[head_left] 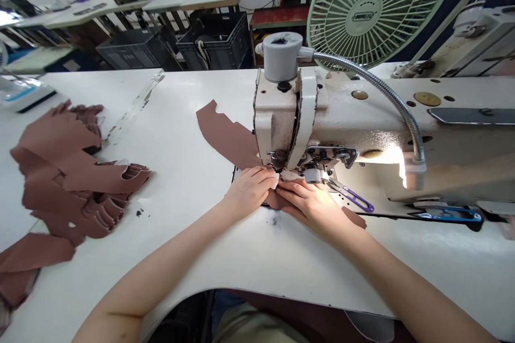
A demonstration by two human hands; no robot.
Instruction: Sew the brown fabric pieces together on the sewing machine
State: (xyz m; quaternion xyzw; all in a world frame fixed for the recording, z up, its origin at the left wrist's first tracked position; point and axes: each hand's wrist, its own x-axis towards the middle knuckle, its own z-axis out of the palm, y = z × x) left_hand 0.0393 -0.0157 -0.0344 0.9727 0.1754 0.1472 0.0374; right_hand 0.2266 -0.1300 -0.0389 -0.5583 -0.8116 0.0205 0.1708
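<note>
A brown leather-like piece (229, 136) lies under the head of a white sewing machine (277, 110), its far part sticking out to the left. My left hand (251, 187) is closed at the piece's near edge, left of the needle area, with a small white scrap at the fingertips. Flat on the near part of the same piece, with fingers stretched out, rests my right hand (309, 201). The needle and the exact stitching spot are hidden behind the fingers and machine head. Purple-handled thread snips (354, 198) lie just right of my right hand.
Brown cut pieces (76, 177) are heaped on the white table (181, 246) at left. Blue thread snips (446, 213) lie at right. A flexible lamp (413, 171) lights the machine bed. Behind stand a green fan (364, 15) and grey crates (219, 45).
</note>
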